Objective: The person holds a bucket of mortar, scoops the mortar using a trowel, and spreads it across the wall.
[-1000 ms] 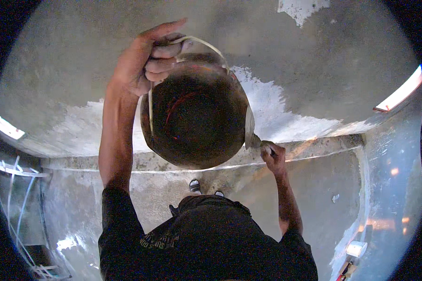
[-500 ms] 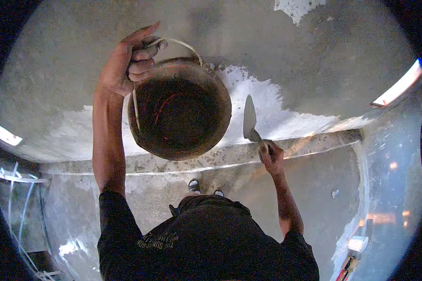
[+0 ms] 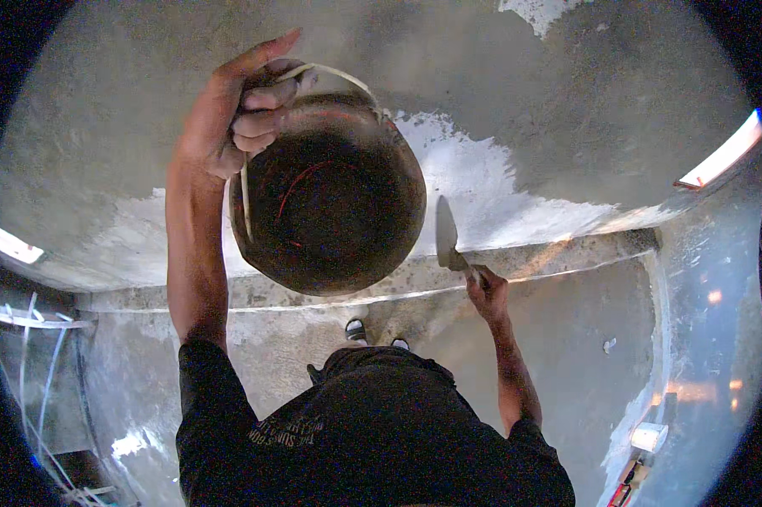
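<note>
My left hand is closed around the thin pale handle of a bucket, holding it up in front of me. The bucket is dark and round, with reddish curved streaks on its dark inside. What it contains, if anything, is too dim to make out. To the right and lower, my right hand grips the handle of a trowel. Its pale pointed blade is directed away from me, beside the bucket but apart from it.
Ahead rises a grey wall with a ragged white patch. A concrete ledge runs along its foot. Pale metal framing stands at far left; a white container is at lower right. Bright openings show on both sides.
The trowel has moved slightly down, toward me, with my right hand. The bucket has shifted a little right and down, still hanging from my left hand.
</note>
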{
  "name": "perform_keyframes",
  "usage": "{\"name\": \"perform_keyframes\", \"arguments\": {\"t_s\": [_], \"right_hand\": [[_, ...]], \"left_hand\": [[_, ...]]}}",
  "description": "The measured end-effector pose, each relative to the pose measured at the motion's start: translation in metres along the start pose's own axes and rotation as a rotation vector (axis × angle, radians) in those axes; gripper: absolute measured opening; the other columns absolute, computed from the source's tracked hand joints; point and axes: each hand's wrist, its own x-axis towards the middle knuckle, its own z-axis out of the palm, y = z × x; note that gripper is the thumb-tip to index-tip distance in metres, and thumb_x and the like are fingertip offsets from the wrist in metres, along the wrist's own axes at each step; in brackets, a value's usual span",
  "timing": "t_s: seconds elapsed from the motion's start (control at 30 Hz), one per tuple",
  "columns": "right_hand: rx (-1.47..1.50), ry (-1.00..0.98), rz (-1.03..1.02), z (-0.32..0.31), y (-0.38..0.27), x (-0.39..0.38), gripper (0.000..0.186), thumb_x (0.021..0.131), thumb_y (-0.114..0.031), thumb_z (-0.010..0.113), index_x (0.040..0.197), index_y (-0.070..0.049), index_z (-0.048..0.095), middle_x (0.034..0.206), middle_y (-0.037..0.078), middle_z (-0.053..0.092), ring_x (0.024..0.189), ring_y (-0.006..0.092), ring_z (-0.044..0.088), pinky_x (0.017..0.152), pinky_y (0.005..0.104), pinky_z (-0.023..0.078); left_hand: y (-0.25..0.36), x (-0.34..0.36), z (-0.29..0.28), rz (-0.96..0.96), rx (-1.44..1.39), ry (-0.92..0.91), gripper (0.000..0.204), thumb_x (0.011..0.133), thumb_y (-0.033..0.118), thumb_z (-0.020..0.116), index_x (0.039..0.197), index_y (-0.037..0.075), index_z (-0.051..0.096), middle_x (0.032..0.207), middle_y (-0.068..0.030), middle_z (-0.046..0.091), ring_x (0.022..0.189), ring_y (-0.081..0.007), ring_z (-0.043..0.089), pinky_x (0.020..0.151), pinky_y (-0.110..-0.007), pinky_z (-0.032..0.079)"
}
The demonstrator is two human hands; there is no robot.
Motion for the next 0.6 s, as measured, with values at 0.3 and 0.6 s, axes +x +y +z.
{"name": "perform_keyframes", "arguments": {"t_s": [0.3,0.6], "right_hand": [[0.075,-0.021,-0.162,0.005,-0.06,0.032,0.016,0.083,-0.016,0.058,0.085,0.0,0.061,0.061,0.004,0.055,0.049,0.0101,0.05,0.045,0.0261,0.04],[-0.047,-0.098,-0.097,0.004,-0.007,0.017,0.018,0.075,-0.018,0.068,0.082,-0.002,0.062,0.064,0.01,0.058,0.052,0.0155,0.056,0.05,0.0291,0.045]], "left_hand": [[-0.001,0.003,-0.005,0.035,0.011,0.03,0.036,0.09,0.035,0.046,0.08,0.002,0.053,0.048,0.0116,0.02,0.033,0.0005,0.015,0.027,-0.017,0.009],[-0.001,0.008,-0.001,-0.042,-0.013,-0.083,0.037,0.091,0.035,0.045,0.08,0.0,0.053,0.048,0.0115,0.02,0.032,0.0006,0.015,0.027,-0.017,0.008]]}}
